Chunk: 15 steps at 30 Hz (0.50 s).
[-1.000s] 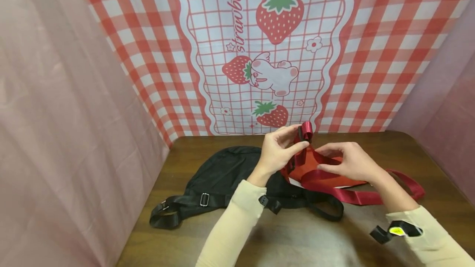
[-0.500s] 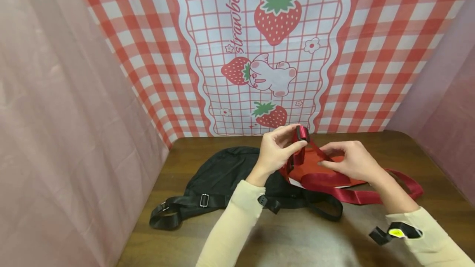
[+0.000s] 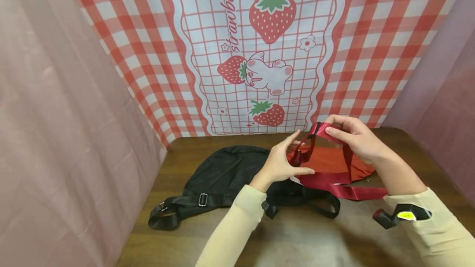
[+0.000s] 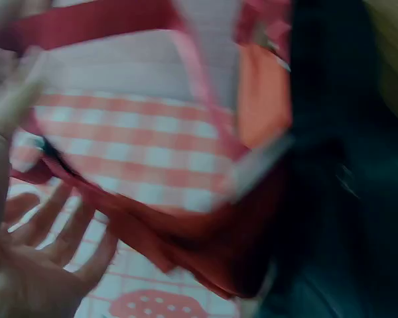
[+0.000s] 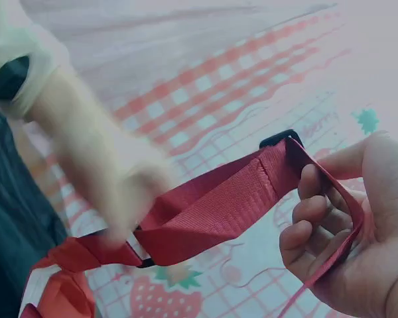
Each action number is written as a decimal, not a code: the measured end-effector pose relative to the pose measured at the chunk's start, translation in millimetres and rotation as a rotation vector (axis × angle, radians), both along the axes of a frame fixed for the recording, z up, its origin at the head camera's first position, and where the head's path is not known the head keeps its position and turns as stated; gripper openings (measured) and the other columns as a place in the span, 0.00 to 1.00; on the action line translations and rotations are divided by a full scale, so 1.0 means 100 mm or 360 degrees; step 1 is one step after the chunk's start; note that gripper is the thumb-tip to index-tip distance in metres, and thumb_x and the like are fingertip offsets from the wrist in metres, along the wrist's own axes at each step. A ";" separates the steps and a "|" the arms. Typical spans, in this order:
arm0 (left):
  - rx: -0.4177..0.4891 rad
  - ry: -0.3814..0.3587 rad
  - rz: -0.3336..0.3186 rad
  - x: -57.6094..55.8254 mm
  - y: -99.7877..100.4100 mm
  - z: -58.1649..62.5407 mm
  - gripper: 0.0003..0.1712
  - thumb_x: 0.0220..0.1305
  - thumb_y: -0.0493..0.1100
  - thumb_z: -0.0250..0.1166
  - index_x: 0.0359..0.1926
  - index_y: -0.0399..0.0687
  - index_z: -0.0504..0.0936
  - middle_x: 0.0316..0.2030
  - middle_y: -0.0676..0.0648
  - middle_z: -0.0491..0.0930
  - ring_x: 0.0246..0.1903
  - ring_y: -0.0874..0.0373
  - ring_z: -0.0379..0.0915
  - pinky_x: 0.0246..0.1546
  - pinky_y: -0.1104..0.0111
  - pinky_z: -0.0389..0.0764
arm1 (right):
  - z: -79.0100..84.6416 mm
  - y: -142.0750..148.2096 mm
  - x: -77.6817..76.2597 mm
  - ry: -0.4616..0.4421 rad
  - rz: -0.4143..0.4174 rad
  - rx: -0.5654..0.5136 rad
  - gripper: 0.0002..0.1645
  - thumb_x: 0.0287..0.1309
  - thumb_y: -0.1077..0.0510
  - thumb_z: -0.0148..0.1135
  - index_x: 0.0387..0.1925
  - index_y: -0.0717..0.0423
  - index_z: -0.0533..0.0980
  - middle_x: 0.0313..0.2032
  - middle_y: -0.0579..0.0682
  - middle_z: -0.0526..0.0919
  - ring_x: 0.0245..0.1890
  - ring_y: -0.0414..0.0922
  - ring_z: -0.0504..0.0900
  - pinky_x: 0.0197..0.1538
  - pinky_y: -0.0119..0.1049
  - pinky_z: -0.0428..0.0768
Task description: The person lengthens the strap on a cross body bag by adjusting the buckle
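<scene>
My right hand (image 3: 360, 139) pinches a red webbing strap (image 3: 323, 131) between thumb and fingers, raised over a red-orange bag (image 3: 330, 162). In the right wrist view, the strap passes through a black slider buckle (image 5: 282, 138) close to the right hand's (image 5: 358, 232) fingers. My left hand (image 3: 279, 163) has thumb and fingers spread apart beside the strap's lower end, where a second dark buckle (image 3: 295, 159) sits. The left wrist view is blurred, with the left hand (image 4: 50, 265) held under the slanting strap.
A black backpack (image 3: 222, 172) lies flat on the wooden table (image 3: 297, 242), left of the red bag and partly behind my left forearm. Its black strap (image 3: 165, 219) loops out to the left. A strawberry-print checked cloth (image 3: 259, 52) hangs behind the table.
My left hand has let go of the upper buckle, its fingers spreading. My right hand has moved up with the strap, stretching it into a raised loop above the bag.
</scene>
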State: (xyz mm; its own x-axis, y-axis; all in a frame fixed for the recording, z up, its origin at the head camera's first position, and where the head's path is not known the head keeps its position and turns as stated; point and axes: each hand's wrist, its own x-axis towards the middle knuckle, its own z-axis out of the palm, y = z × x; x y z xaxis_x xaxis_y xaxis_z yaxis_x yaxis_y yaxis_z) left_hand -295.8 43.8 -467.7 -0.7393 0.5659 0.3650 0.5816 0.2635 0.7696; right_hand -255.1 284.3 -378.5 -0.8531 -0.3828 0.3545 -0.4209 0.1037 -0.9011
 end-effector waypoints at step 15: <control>0.1378 -0.0685 0.0613 -0.41 -0.52 -0.33 0.15 0.69 0.25 0.48 0.49 0.29 0.79 0.35 0.55 0.80 0.32 0.65 0.75 0.34 0.74 0.77 | 0.00 1.04 0.04 -0.0526 0.0151 0.0831 0.17 0.80 0.59 0.56 0.32 0.63 0.77 0.16 0.56 0.55 0.14 0.41 0.53 0.12 0.37 0.59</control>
